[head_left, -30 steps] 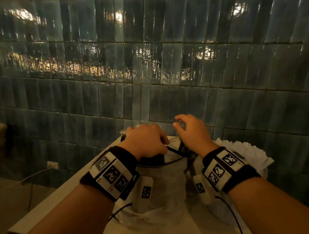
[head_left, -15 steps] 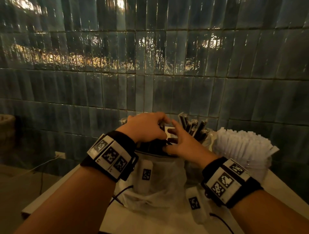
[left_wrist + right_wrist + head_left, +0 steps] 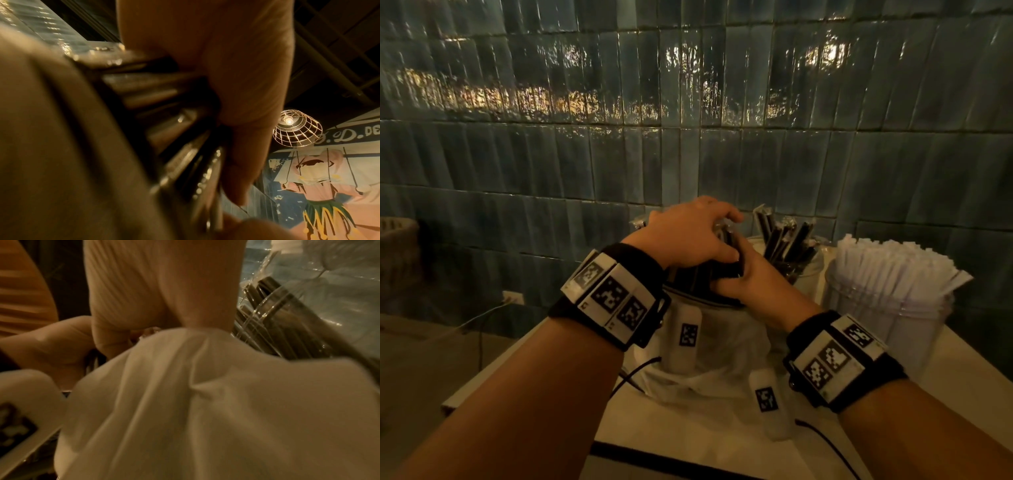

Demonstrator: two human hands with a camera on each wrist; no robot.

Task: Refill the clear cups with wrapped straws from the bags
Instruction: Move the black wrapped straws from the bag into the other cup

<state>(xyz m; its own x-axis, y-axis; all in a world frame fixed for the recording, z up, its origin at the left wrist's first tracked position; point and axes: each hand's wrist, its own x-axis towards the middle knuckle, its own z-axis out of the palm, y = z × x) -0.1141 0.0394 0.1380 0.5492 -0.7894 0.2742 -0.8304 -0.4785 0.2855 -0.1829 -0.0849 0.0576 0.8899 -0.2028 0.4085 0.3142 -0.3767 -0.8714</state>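
Observation:
A white translucent bag (image 3: 709,346) stands on the table, with black wrapped straws (image 3: 698,275) sticking out of its mouth. My left hand (image 3: 688,233) curls over the top of this bundle; in the left wrist view its fingers (image 3: 246,97) wrap the dark straws (image 3: 164,116). Just below it, my right hand (image 3: 746,284) pinches the bag's gathered plastic (image 3: 205,386) at the rim. Behind the hands a clear cup (image 3: 791,263) holds a few black wrapped straws (image 3: 784,236). To the right, a second clear cup (image 3: 887,318) is packed with white wrapped straws (image 3: 893,263).
The white table (image 3: 688,445) stands against a dark tiled wall (image 3: 688,154). Its left edge drops to a floor with a wall outlet (image 3: 512,298) and a cable. A woven basket (image 3: 397,246) is at the far left. Thin black wrist cables lie by the bag.
My left hand has closed round the black straws at the bag's mouth. My right hand came down from above the bag to pinch its rim. The view tilted down, showing both cups.

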